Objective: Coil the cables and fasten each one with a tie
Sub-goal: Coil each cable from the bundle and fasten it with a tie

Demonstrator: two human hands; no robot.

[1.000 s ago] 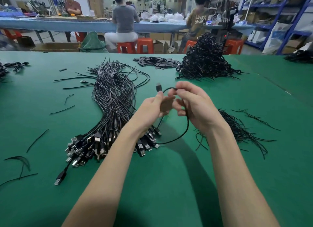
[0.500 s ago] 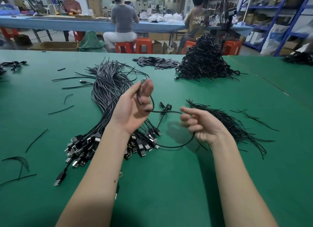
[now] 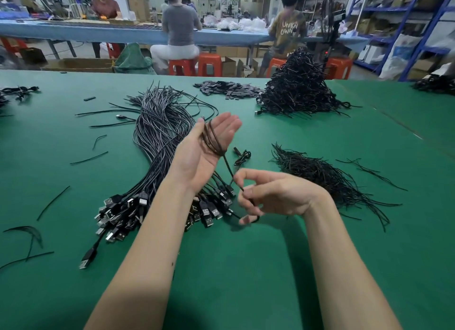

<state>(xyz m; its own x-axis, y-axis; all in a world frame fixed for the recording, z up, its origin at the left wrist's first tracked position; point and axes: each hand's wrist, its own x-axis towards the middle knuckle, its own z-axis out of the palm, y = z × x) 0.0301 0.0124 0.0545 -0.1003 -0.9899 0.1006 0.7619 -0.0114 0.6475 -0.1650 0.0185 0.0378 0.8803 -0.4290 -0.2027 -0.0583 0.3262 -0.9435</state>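
- The cable I'm coiling sits at the centre of the frame, several turns looped round my left hand, with its free tail running down and right into my right hand.
- My left hand is flat, palm up, fingers straight, serving as the former for the coil; my right hand pinches the tail between thumb and fingertips, the other fingers curled round the slack.
- To wind well, I judge each turn should lie beside the last with steady, light tension (too tight and the coil won't slide off my palm).
- The rest of the tail is short, so I think only a turn or so remains before a tie is needed.
- The ties lie in a loose heap right of centre, just beyond my right hand, an easy reach.
- The uncoiled cables fan from upper centre down to their plugs at lower left of centre, right under my left wrist; I'd keep the tail lifted so it doesn't snag them.
- The heap of finished coils stands at upper right of centre, well apart from my hands.
- The green table shows bare cloth across the lower frame (good room to swing my right hand); its far edge runs along the upper frame, well away.
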